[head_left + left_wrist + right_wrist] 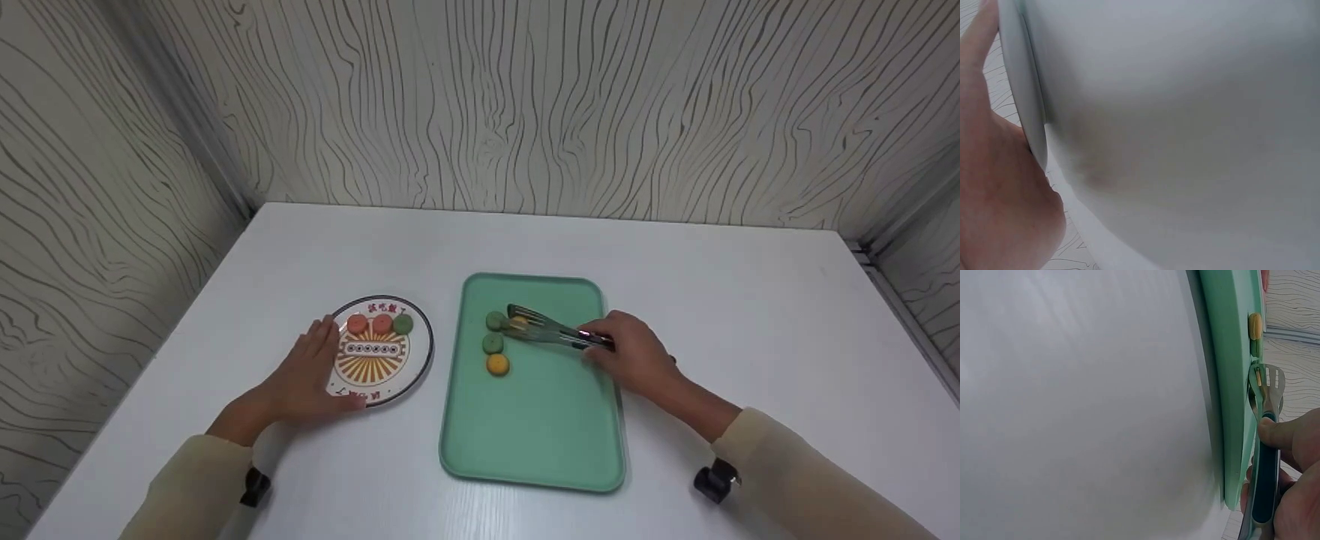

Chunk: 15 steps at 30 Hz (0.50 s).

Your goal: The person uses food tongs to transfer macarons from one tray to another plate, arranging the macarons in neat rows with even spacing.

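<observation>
My left hand (304,379) rests at the left rim of a round white plate (409,375), fingers straight along its edge and thumb at the near rim. Two pinkish-red macarons (370,324) and a green macaron (403,324) sit in a row on the plate. In my right hand (637,352) I grip metal serving tongs (1266,467) with dark handles. Their slotted ends reach over the green tray (540,420), around a partly hidden yellow macaron (519,322); whether they pinch it I cannot tell. Beside it lie two green macarons (493,343) and another yellow macaron (498,365).
The tray and the plate stand side by side on a white table (720,300), with a narrow gap between them. Panels with a wavy line pattern (480,105) rise behind the table and at both sides.
</observation>
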Each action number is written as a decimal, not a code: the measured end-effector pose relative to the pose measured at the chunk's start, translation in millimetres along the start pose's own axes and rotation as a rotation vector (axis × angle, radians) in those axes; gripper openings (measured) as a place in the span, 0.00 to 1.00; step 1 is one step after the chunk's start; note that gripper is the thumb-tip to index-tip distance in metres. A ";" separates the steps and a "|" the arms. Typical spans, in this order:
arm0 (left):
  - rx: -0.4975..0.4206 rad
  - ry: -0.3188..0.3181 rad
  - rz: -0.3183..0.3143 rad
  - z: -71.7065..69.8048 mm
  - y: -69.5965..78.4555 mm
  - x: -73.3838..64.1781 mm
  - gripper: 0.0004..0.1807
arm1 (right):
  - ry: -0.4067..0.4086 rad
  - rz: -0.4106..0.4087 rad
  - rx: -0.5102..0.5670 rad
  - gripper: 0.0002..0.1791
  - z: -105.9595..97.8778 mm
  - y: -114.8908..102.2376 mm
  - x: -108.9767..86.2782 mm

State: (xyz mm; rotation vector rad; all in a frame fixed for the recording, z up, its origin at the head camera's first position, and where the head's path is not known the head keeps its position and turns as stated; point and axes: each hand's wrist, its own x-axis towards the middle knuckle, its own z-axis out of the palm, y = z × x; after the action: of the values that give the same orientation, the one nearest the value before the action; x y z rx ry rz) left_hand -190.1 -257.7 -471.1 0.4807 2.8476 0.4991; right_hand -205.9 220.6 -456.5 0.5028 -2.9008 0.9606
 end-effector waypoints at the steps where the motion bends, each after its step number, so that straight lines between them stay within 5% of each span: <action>1: 0.000 0.001 -0.001 0.2 -0.1 0.1 0.70 | 0.000 0.001 -0.003 0.14 -0.2 -0.1 0.0; 15: -0.005 0.005 0.004 0.5 0.1 -0.4 0.70 | 0.016 0.002 -0.010 0.15 -6.6 -5.6 1.5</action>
State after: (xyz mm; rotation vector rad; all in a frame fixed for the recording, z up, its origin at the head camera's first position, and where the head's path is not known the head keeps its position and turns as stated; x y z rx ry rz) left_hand -189.6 -257.6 -471.4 0.4847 2.8505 0.5084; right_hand -205.9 219.8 -447.8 0.4893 -2.8916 0.9449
